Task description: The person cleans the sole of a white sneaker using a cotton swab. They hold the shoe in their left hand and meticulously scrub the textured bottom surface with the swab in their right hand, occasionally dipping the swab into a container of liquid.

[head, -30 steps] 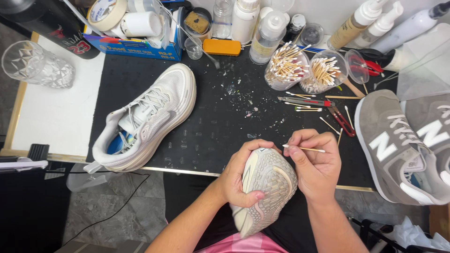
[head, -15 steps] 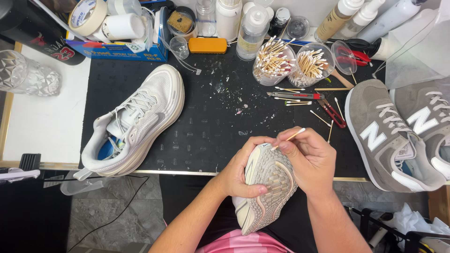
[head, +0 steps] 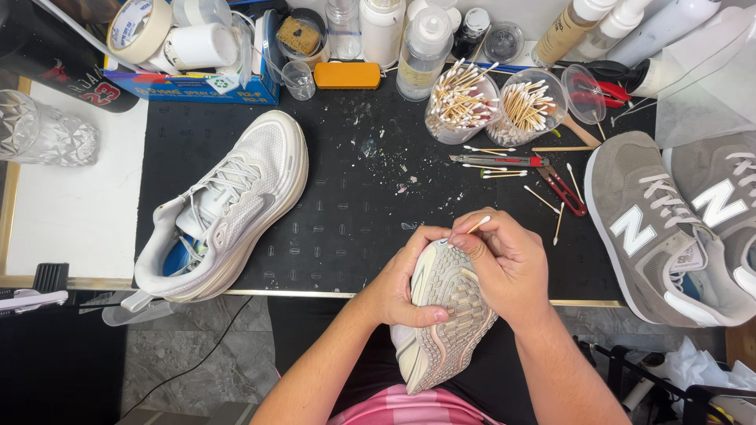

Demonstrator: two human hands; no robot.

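grey sneakers [head: 669, 228], tape roll [head: 140, 29], orange case [head: 346, 75]

The scene is lit brightly and evenly from above, with only soft, short shadows cast on the dark desk [head: 354, 205], mild glare seen on the white bottles [head: 425, 39], sharp focus kept throughout, and slight wide-angle bending noticed at the edges.

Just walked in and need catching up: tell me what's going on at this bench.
A person holds a white sneaker sole-up over their lap, left hand gripping its side. The right hand pinches a cotton swab against the tread near the toe. The matching white sneaker lies on the black mat, two grey sneakers sit at the right, and cups of swabs stand behind.
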